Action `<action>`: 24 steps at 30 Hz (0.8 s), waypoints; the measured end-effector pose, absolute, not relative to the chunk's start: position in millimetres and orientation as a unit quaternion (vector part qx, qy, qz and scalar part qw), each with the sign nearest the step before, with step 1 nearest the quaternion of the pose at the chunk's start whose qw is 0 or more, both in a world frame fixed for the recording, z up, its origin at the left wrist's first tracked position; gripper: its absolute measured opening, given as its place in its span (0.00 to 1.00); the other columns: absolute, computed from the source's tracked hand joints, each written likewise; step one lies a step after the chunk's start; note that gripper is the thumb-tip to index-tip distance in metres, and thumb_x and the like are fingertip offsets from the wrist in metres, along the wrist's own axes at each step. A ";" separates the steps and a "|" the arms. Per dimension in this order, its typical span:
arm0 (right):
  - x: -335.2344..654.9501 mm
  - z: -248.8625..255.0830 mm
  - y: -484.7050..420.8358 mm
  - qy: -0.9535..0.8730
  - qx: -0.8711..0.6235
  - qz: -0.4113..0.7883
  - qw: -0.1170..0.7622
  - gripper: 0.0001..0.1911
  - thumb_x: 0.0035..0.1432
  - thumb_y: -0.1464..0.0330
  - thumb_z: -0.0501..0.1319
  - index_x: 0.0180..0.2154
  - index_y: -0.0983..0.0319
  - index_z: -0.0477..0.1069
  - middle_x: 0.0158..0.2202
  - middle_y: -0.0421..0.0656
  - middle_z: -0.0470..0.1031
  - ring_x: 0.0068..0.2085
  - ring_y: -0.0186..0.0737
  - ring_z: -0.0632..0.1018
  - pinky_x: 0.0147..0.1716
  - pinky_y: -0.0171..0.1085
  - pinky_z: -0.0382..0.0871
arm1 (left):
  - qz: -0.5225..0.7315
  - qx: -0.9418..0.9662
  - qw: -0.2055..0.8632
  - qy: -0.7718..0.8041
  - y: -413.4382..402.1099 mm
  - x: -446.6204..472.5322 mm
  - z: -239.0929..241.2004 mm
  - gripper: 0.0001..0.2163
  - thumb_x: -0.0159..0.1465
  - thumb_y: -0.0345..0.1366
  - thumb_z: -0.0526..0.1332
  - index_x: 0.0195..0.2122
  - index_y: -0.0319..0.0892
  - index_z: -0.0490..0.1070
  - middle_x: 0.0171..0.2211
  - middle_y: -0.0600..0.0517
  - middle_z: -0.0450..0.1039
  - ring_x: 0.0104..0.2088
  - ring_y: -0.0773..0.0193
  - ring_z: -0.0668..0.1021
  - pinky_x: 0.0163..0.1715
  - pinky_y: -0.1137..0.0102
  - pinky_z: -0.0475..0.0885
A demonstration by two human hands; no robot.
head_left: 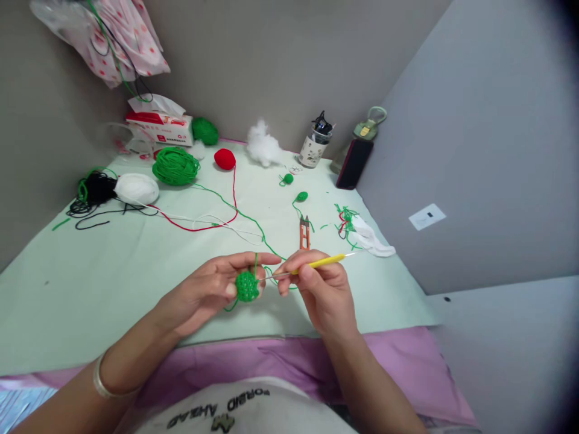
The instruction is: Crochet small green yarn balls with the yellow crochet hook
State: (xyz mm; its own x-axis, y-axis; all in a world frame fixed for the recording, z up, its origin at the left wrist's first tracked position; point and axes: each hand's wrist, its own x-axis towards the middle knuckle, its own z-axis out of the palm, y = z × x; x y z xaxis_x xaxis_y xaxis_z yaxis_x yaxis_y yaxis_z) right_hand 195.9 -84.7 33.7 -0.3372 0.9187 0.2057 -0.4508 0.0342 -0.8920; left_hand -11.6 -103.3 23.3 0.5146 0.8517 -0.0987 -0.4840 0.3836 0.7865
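Note:
My left hand [215,286] pinches a small round green crochet piece [246,287], with green yarn running up over its stretched index finger. A crochet hook [323,261] with a yellow handle rests in my right hand [326,289], gripped like a pen. Its metal tip points left and meets the right edge of the crochet piece; whether it is inside a stitch I cannot tell. Just beyond my right hand lie orange thread snips [304,234], blades pointing away. The working strand trails back across the table toward a green yarn ball [175,166].
White yarn [137,189], black yarn [97,188] and a red yarn ball [225,159] sit at the left and back. White stuffing [263,144], a pen cup [315,147], a phone [355,164] and a bottle [365,129] stand behind. Yarn scraps [346,218] lie right, near small green pieces [302,196].

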 end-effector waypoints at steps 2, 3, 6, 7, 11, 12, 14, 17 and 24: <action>197.7 32.5 -85.1 -0.524 -0.238 0.626 0.526 0.07 0.66 0.65 0.66 0.39 0.57 0.84 0.33 0.42 0.82 0.32 0.34 0.83 0.33 0.33 0.79 | 0.423 0.337 0.811 0.222 -103.5 -8.6 24.3 0.25 0.55 0.37 0.66 0.56 0.40 0.80 0.38 0.47 0.78 0.38 0.60 0.74 0.40 0.70 0.67; 198.8 32.6 -85.0 -0.533 -0.239 0.619 0.525 0.07 0.66 0.65 0.66 0.39 0.57 0.84 0.34 0.42 0.82 0.33 0.34 0.83 0.34 0.34 0.79 | 0.424 0.327 0.819 0.206 -103.5 -7.8 24.7 0.25 0.56 0.37 0.65 0.56 0.39 0.80 0.36 0.48 0.78 0.36 0.61 0.73 0.39 0.70 0.67; 200.3 34.4 -83.1 -0.517 -0.242 0.634 0.522 0.07 0.66 0.65 0.67 0.38 0.58 0.84 0.33 0.42 0.82 0.31 0.33 0.82 0.32 0.33 0.77 | 0.429 0.322 0.819 0.205 -104.2 -7.2 25.5 0.24 0.57 0.37 0.65 0.55 0.39 0.81 0.34 0.49 0.77 0.34 0.63 0.73 0.37 0.72 0.67; 199.7 35.0 -82.4 -0.500 -0.245 0.647 0.522 0.07 0.65 0.64 0.67 0.37 0.58 0.84 0.32 0.42 0.82 0.29 0.33 0.81 0.30 0.32 0.77 | 0.433 0.332 0.808 0.222 -104.7 -7.1 25.5 0.23 0.58 0.37 0.65 0.55 0.40 0.81 0.36 0.49 0.77 0.36 0.64 0.73 0.37 0.72 0.67; 191.8 33.0 -82.9 -0.452 -0.253 0.675 0.525 0.08 0.64 0.62 0.68 0.35 0.58 0.83 0.28 0.40 0.80 0.25 0.32 0.78 0.26 0.32 0.74 | 0.471 0.421 0.716 0.298 -108.3 -4.1 23.5 0.19 0.63 0.36 0.67 0.57 0.52 0.80 0.41 0.52 0.77 0.43 0.64 0.74 0.43 0.73 0.67; 189.1 31.6 -84.3 -0.460 -0.253 0.663 0.534 0.08 0.64 0.61 0.67 0.35 0.57 0.83 0.29 0.40 0.80 0.26 0.32 0.78 0.27 0.33 0.74 | 0.482 0.443 0.690 0.308 -109.7 -2.5 22.7 0.20 0.64 0.35 0.68 0.58 0.55 0.79 0.42 0.53 0.76 0.44 0.64 0.75 0.46 0.72 0.68; 184.3 28.9 -88.5 -0.511 -0.261 0.596 0.561 0.07 0.65 0.62 0.67 0.37 0.54 0.83 0.33 0.41 0.82 0.30 0.36 0.79 0.30 0.37 0.75 | 0.500 0.464 0.654 0.326 -112.4 1.4 21.3 0.22 0.65 0.34 0.68 0.59 0.59 0.77 0.42 0.55 0.76 0.47 0.63 0.76 0.52 0.70 0.68; 180.1 27.7 -94.6 -0.616 -0.285 0.447 0.582 0.09 0.67 0.67 0.64 0.43 0.50 0.83 0.40 0.43 0.83 0.42 0.43 0.81 0.40 0.43 0.76 | 0.514 0.448 0.637 0.361 -115.6 6.4 21.2 0.23 0.63 0.33 0.71 0.59 0.59 0.77 0.45 0.55 0.78 0.50 0.62 0.77 0.57 0.68 0.68; 179.3 28.0 -89.7 -0.641 -0.291 0.428 0.566 0.10 0.68 0.67 0.63 0.43 0.48 0.83 0.41 0.42 0.85 0.43 0.45 0.81 0.45 0.47 0.73 | 0.496 0.432 0.639 0.398 -115.1 6.0 32.2 0.27 0.58 0.36 0.75 0.60 0.53 0.76 0.46 0.51 0.82 0.51 0.56 0.80 0.54 0.64 0.74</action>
State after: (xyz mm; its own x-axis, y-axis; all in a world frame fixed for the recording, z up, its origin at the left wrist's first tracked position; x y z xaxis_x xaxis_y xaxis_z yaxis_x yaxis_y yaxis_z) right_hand 179.3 -89.7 28.0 -0.1894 0.8579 0.4776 -0.1121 0.4643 -0.8785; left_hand 6.0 -115.1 32.2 0.1905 0.9784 -0.0803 -0.2903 0.1343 0.9475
